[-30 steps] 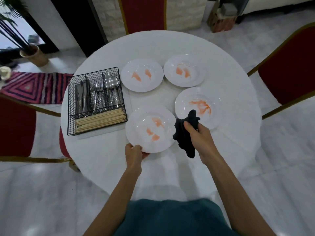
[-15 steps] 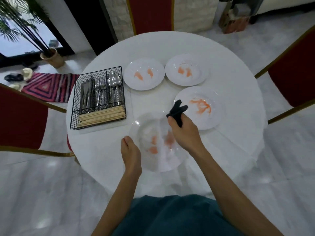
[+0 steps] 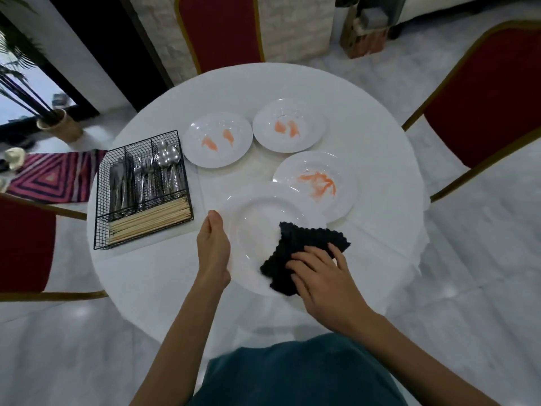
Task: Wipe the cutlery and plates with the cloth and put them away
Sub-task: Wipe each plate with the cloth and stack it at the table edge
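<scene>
Under right hand (image 3: 319,276), cloth (image 3: 295,241) on plate (image 3: 254,218)

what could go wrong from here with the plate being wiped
1. The left hand grips the near plate by one rim only while the right hand presses the black cloth on its other side; it could tip or slip.
2. Its far edge looks close to the smeared plate, so it might knock it or pick up orange residue.

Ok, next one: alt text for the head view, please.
A person's right hand presses a black cloth onto the nearest white plate, whose left rim the left hand holds. Three orange-smeared plates and a wire cutlery caddy sit on the round white table.
</scene>
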`<state>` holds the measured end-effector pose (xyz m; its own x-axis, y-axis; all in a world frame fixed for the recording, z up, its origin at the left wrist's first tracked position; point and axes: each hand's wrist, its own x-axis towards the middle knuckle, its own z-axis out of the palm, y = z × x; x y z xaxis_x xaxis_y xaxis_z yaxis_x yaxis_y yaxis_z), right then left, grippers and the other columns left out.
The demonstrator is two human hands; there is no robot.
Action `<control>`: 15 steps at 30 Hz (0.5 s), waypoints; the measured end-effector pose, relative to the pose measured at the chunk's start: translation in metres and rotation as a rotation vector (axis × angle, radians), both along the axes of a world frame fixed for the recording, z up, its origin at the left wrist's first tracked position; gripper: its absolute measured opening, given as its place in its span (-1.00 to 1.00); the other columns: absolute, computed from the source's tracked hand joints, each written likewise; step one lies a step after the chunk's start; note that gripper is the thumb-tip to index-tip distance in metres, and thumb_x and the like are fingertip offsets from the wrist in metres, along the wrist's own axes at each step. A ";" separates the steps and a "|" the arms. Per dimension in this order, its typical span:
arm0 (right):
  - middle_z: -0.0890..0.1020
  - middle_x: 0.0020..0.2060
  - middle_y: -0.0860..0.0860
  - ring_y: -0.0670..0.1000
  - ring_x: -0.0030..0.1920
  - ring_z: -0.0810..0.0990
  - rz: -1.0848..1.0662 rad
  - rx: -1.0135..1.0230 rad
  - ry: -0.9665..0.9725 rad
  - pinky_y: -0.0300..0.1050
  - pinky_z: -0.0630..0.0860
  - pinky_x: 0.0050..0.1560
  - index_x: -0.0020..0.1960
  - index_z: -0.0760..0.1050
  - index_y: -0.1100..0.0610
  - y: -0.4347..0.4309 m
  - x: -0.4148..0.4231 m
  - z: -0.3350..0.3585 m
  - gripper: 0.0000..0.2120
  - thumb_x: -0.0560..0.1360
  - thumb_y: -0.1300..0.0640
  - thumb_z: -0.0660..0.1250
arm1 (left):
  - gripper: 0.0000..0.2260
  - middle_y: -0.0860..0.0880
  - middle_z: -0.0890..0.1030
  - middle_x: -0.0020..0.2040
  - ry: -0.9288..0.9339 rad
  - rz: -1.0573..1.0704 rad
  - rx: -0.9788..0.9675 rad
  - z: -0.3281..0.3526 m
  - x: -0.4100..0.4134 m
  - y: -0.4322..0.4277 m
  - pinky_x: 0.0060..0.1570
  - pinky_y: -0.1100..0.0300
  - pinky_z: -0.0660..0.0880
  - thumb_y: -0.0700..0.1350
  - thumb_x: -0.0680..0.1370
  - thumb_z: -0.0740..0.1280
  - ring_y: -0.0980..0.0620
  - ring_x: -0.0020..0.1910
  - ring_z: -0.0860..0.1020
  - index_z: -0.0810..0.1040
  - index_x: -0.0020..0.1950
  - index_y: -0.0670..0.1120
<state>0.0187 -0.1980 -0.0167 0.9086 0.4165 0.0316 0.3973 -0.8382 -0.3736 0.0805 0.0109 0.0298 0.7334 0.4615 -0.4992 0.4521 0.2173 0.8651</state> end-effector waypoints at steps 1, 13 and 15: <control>0.66 0.16 -0.11 0.05 0.27 0.59 0.008 0.000 -0.007 0.18 0.17 0.45 0.17 0.65 0.00 0.003 -0.005 0.002 -0.68 0.59 0.02 0.16 | -0.71 0.18 0.51 0.02 0.002 -0.016 0.011 0.000 -0.001 -0.004 0.11 0.16 0.43 0.15 0.71 0.07 0.14 0.01 0.50 0.44 0.35 0.14; 0.63 0.29 0.00 0.12 0.34 0.52 -0.234 -0.091 0.016 0.29 0.32 0.41 0.32 0.60 0.09 0.018 0.047 0.012 -0.57 0.62 -0.01 0.10 | -0.70 0.00 0.53 -0.07 -0.045 -0.053 0.116 0.011 0.009 -0.005 0.04 0.06 0.48 0.19 0.68 0.12 0.02 -0.04 0.50 0.48 -0.13 0.09; 0.69 0.11 -0.01 0.14 0.18 0.57 -0.238 -0.082 -0.041 0.19 0.32 0.33 0.14 0.67 0.09 0.027 0.025 0.020 -0.67 0.58 0.04 0.17 | -0.70 -0.05 0.59 0.01 -0.063 -0.001 0.104 0.018 0.016 0.003 0.12 -0.02 0.52 0.22 0.65 0.14 -0.06 0.04 0.58 0.53 -0.15 0.14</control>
